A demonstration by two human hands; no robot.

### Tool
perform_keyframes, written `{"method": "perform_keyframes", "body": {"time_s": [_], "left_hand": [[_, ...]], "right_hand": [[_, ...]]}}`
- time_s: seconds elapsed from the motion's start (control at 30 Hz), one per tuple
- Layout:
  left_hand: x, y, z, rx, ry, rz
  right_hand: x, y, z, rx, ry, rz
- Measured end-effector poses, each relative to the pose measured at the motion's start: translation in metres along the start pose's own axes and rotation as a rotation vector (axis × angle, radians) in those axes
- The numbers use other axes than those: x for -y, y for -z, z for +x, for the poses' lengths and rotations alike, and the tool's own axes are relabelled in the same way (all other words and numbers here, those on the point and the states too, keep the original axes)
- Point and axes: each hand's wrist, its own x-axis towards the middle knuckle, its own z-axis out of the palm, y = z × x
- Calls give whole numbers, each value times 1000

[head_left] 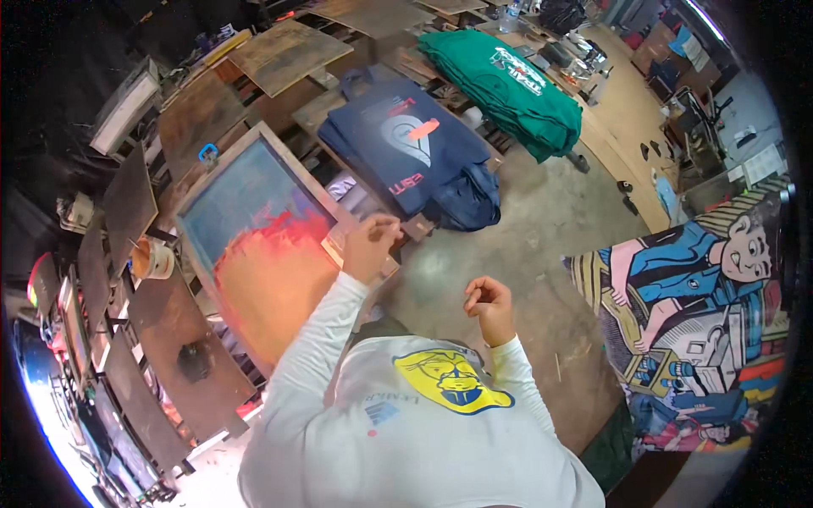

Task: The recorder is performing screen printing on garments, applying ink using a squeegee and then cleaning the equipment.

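My left hand (371, 247) is closed, with thumb and fingertips pinched together, over the right edge of a wooden-framed printing screen (298, 173). What the pinch holds, if anything, is too small to make out. A wooden block (335, 246) shows under this hand at the frame's edge. Orange and red ink (275, 279) covers the near part of the mesh; the far part is blue-grey. To the right, my right hand (493, 311) hangs in the air above the concrete floor, fingers curled in toward the thumb, nothing seen in them.
Beyond the screen, navy printed garments (373, 127) lie on a board, a pink-orange patch on top. Green printed shirts (508, 89) are stacked farther right. Brown boards (182, 356) stand left, near an ink-stained bucket (153, 259). A painted panel (694, 313) stands at right.
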Motion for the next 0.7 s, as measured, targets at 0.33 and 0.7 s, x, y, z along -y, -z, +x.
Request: {"method": "perform_keyframes", "body": {"time_s": [0.33, 0.7], "left_hand": [[95, 244, 181, -745, -151, 1038], [44, 78, 153, 4, 80, 1363]], "right_hand": [[45, -17, 72, 325, 30, -61], [56, 15, 175, 651, -74, -30]]}}
